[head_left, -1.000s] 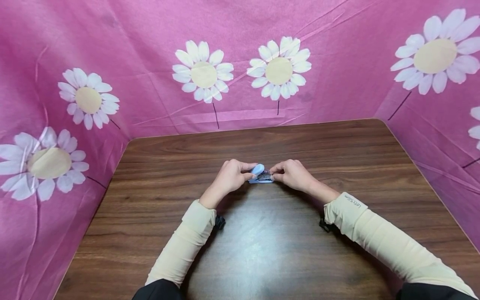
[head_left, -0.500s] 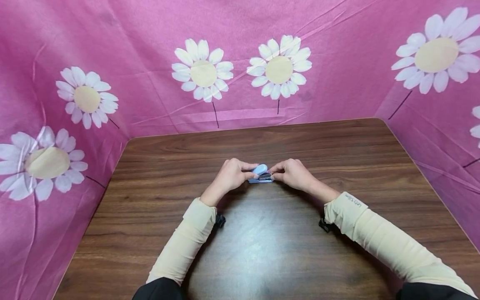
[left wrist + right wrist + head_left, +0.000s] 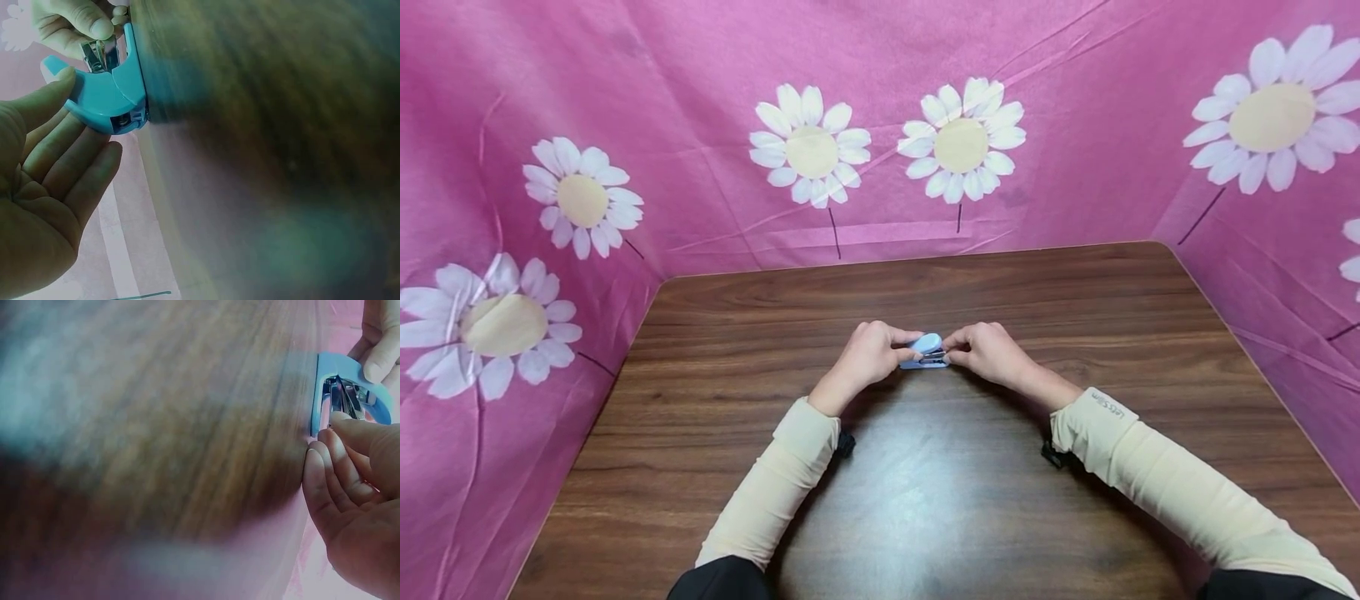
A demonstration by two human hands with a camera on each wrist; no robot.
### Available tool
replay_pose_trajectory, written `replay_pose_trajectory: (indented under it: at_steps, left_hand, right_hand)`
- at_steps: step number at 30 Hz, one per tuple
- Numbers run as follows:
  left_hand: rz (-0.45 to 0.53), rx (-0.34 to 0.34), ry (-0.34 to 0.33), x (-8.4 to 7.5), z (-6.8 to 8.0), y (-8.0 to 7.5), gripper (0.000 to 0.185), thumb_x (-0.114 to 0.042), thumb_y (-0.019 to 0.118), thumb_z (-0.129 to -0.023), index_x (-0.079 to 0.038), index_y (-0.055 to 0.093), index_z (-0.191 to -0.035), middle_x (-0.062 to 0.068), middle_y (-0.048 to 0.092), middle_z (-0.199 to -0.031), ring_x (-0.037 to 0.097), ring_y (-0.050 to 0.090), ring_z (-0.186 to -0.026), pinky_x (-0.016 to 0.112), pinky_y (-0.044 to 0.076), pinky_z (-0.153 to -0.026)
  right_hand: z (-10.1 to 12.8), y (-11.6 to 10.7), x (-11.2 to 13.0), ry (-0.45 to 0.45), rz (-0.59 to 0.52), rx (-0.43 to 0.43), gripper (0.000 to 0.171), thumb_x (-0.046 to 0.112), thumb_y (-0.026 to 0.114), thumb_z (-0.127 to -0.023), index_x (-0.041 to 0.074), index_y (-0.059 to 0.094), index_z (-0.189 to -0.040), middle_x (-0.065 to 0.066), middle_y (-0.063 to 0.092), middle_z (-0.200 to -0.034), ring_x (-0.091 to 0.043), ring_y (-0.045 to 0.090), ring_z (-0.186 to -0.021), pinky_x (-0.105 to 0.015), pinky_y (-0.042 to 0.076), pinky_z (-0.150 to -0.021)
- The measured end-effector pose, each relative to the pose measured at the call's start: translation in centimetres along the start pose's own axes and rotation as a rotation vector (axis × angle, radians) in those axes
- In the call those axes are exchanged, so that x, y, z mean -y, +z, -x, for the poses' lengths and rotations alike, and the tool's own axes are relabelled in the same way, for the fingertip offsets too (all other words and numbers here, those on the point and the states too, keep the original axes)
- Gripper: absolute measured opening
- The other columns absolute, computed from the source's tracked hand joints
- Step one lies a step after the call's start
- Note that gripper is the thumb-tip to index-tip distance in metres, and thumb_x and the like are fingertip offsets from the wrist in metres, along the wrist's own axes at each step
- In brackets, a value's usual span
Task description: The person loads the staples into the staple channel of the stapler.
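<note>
A small light blue stapler (image 3: pixel 928 343) stands on the table with its blue top lifted away from the base. Its metal staple channel (image 3: pixel 107 54) shows between the top and the base in both wrist views. My left hand (image 3: pixel 868 354) holds the stapler's rear, the thumb lying on the blue top in the left wrist view. From the other side, my right hand (image 3: pixel 988 352) pinches the front end of the metal channel between thumb and index finger. The tip of the channel is hidden by those fingers.
The brown wood-grain table (image 3: pixel 887 483) extends around both arms. Pink cloth (image 3: pixel 880 50) with white daisies hangs behind its far edge and along both sides. Dark straps (image 3: pixel 845 444) show under the cream sleeves.
The blue top has tipped rightward and lower over the metal channel. Both hands keep their places at the stapler's two ends, and the head view has shifted slightly.
</note>
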State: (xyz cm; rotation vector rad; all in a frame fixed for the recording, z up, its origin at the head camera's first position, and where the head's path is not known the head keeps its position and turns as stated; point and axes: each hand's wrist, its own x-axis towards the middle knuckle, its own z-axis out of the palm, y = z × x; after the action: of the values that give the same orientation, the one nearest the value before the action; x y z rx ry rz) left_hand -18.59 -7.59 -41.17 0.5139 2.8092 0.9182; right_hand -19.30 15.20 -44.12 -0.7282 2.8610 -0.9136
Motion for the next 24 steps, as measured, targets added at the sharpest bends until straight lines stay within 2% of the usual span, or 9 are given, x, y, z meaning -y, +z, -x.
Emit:
replay_pose_trajectory:
  at_steps: [4, 12, 17, 24]
  left_hand:
    - [0.002, 0.003, -0.001, 0.07, 0.01, 0.08, 0.035, -0.033, 0.079, -0.088, -0.028, 0.075, -0.122, -0.001, 0.078, -0.105, 0.008, 0.037, -0.056, 0.022, 0.034, -0.052]
    - [-0.015, 0.004, 0.030, -0.10, 0.01, 0.07, 0.035, -0.032, 0.078, -0.089, -0.026, 0.075, -0.123, -0.001, 0.077, -0.092, 0.004, 0.038, -0.049, 0.020, 0.034, -0.049]
    - [-0.056, 0.009, 0.060, -0.21, -0.14, 0.11, 0.034, -0.032, 0.077, -0.090, -0.024, 0.075, -0.123, 0.000, 0.079, -0.098, 0.005, 0.033, -0.052, 0.019, 0.031, -0.050]
    - [-0.141, 0.004, 0.109, -0.37, -0.37, 0.00, 0.032, -0.034, 0.078, -0.089, -0.026, 0.076, -0.120, -0.002, 0.078, -0.107, 0.008, 0.047, -0.065, 0.021, 0.040, -0.059]
  right_hand:
    - [0.03, -0.06, 0.03, -0.014, 0.019, -0.013, 0.011, 0.019, 0.079, -0.087, 0.015, 0.082, -0.097, 0.000, 0.080, -0.095, -0.013, 0.069, -0.083, -0.042, 0.055, -0.080]
    - [-0.02, -0.06, -0.04, -0.036, 0.045, -0.018, 0.008, 0.019, 0.080, -0.086, 0.016, 0.081, -0.094, 0.003, 0.079, -0.089, -0.008, 0.062, -0.073, -0.038, 0.053, -0.074]
    - [-0.07, 0.00, -0.14, -0.035, 0.047, -0.026, 0.008, 0.018, 0.080, -0.086, 0.016, 0.082, -0.094, 0.003, 0.080, -0.090, -0.008, 0.061, -0.072, -0.037, 0.053, -0.073]
    - [-0.28, 0.02, -0.14, -0.045, 0.048, -0.031, 0.007, 0.018, 0.080, -0.086, 0.016, 0.082, -0.093, 0.004, 0.079, -0.089, -0.009, 0.061, -0.073, -0.037, 0.052, -0.073]
